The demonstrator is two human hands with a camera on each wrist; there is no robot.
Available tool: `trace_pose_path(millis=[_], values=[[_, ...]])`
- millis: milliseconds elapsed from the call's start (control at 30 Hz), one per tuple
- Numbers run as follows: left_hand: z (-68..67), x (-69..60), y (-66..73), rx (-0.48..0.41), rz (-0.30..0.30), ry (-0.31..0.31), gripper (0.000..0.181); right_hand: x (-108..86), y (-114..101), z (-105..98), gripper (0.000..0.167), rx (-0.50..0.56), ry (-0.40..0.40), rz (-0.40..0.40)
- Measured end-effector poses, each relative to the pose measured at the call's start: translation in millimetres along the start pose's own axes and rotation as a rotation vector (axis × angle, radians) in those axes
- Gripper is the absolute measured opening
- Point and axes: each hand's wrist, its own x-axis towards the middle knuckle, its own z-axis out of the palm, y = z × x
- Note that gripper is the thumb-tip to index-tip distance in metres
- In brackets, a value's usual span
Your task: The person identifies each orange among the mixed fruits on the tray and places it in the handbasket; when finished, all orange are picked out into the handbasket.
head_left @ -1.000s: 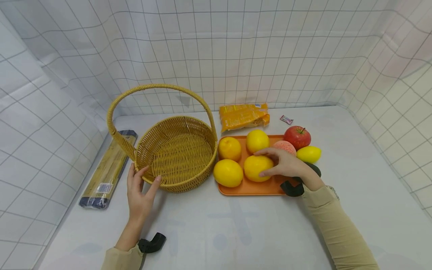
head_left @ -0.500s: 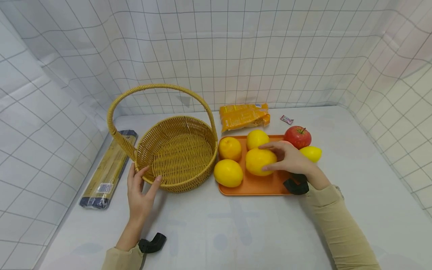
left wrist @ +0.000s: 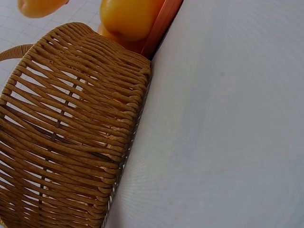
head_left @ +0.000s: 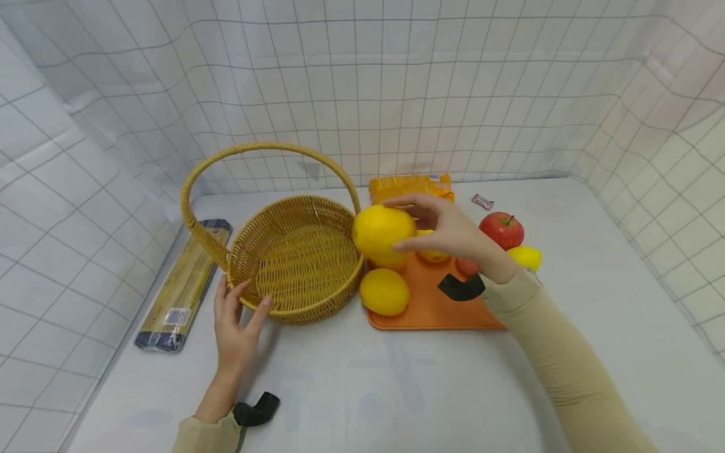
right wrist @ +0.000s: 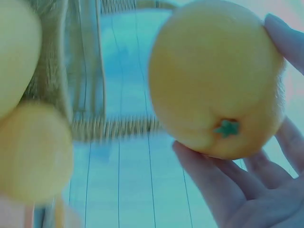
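Note:
My right hand point(head_left: 453, 233) pinches a large yellow-orange orange point(head_left: 381, 229) between thumb and fingers, in the air by the basket's right rim. A green star-shaped stem end shows on this orange point(right wrist: 216, 80) in the right wrist view. The round wicker basket point(head_left: 306, 313) with its tall hoop handle has nothing in it. With spread fingers my left hand point(head_left: 236, 336) touches the basket's near left rim. That hand is out of sight in the left wrist view, where the woven wall point(left wrist: 71, 123) fills the left side.
An orange tray point(head_left: 442, 318) right of the basket bears a yellow fruit point(head_left: 384, 292) and others, partly covered by my arm. A red apple point(head_left: 501, 230) and a lemon point(head_left: 525, 257) lie beyond. Behind are a snack bag point(head_left: 410, 185) and candy point(head_left: 483, 201); a long packet point(head_left: 184, 286) lies left.
My right hand has lifted the orange off the tray and carried it left and up to the basket's right rim. The left hand and the basket have stayed in place.

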Motion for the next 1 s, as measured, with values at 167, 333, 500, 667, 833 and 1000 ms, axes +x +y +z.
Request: trace_pose_path(millis=[167, 333, 500, 667, 833, 1000], values=[[-1.9, 3.3, -19.7, -0.015, 0.006, 0.006, 0.046, 39.6, -16, 35, 0.061, 0.045, -0.111, -0.101], [-2.2, 6.3, -38.6, -0.021, 0.012, 0.010, 0.045, 78.2, -16, 72, 0.060, -0.096, -0.182, -0.099], [-1.2, 6.3, -40.6, -0.029, 0.023, 0.005, 0.046, 105.9, -4, 99, 0.060, -0.299, -0.290, -0.032], [0.1, 5.0, -39.2, -0.016, 0.027, 0.002, 0.046, 117.4, 10, 111, 0.061, -0.372, -0.411, 0.023], [-1.3, 1.1, -15.2, -0.015, 0.016, -0.005, 0.046, 121.8, 16, 119, 0.061, -0.355, -0.473, 0.066], [-1.9, -2.3, 2.0, -0.007, 0.006, -0.004, 0.045, 124.7, 21, 124, 0.050, -0.337, -0.502, 0.107]])
